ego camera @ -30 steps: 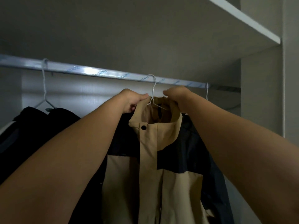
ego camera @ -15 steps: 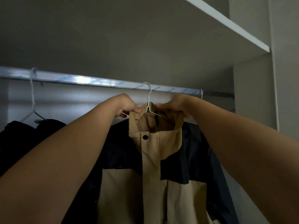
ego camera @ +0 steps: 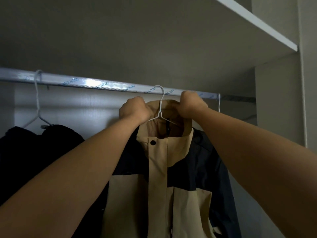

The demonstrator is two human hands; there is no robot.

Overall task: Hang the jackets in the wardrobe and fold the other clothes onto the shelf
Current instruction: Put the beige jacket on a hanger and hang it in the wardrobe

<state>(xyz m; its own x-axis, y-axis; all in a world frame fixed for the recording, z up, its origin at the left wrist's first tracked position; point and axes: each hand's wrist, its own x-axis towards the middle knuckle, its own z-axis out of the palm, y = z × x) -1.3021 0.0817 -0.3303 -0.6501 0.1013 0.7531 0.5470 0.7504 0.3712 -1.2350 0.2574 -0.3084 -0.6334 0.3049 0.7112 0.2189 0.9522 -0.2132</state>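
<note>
A beige and navy jacket (ego camera: pixel 159 189) hangs on a white wire hanger (ego camera: pixel 160 107) whose hook sits over the silver wardrobe rail (ego camera: pixel 89 83). My left hand (ego camera: pixel 133 109) grips the left side of the jacket's collar. My right hand (ego camera: pixel 190 105) grips the right side of the collar, just below the rail. Both forearms reach up from the lower corners and hide the jacket's sleeves.
A black jacket (ego camera: pixel 42 145) hangs to the left on another white hanger (ego camera: pixel 36 100). A third hanger hook (ego camera: pixel 218 102) sits at the rail's right end. A white shelf (ego camera: pixel 253 23) runs overhead. The wardrobe's side panel (ego camera: pixel 277 103) stands at the right.
My hands stay on the collar and have lifted it slightly. The view has tilted downward a little, so the rail and hanger sit lower in the frame.
</note>
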